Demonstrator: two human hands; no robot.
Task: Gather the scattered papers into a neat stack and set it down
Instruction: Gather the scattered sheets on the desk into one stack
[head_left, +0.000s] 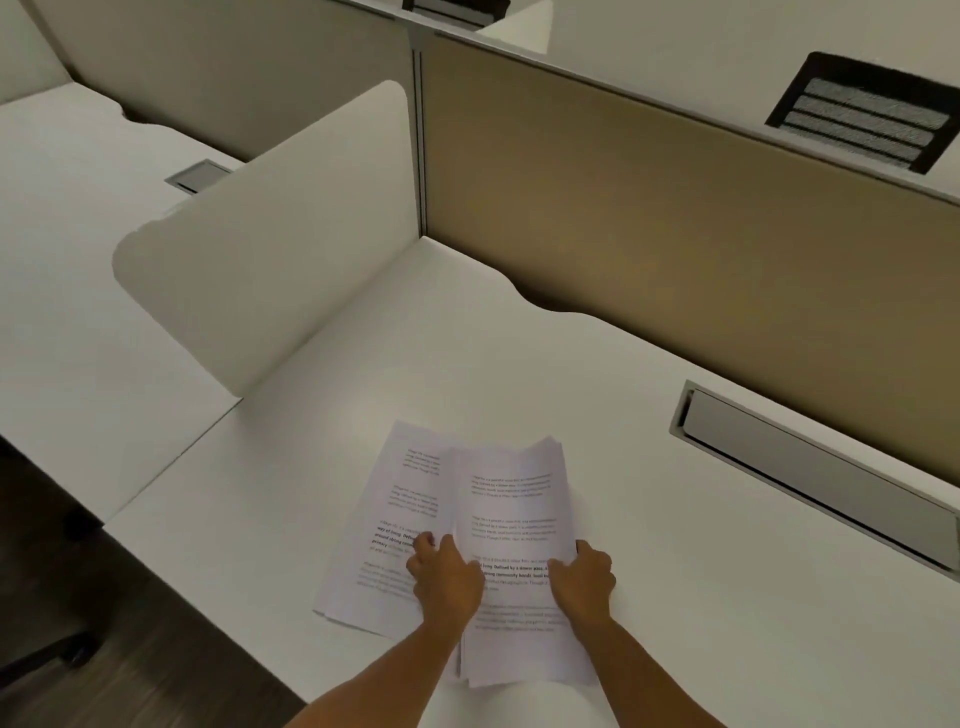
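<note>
Printed white papers lie on the white desk (675, 597) near its front edge. A thicker pile of papers (514, 499) sits on the right, with its edges roughly lined up. Under its left side a few loose sheets (395, 499) stick out at a slant. My left hand (444, 574) rests on the pile's left edge, fingers curled around it and touching the loose sheets. My right hand (584, 577) grips the pile's right edge, thumb on top.
A white side divider (270, 249) stands to the left and a tan back panel (675, 234) runs behind the desk. A grey cable tray lid (810, 467) is set into the desk at the right. Dark floor (78, 623) lies beyond the desk's left front edge.
</note>
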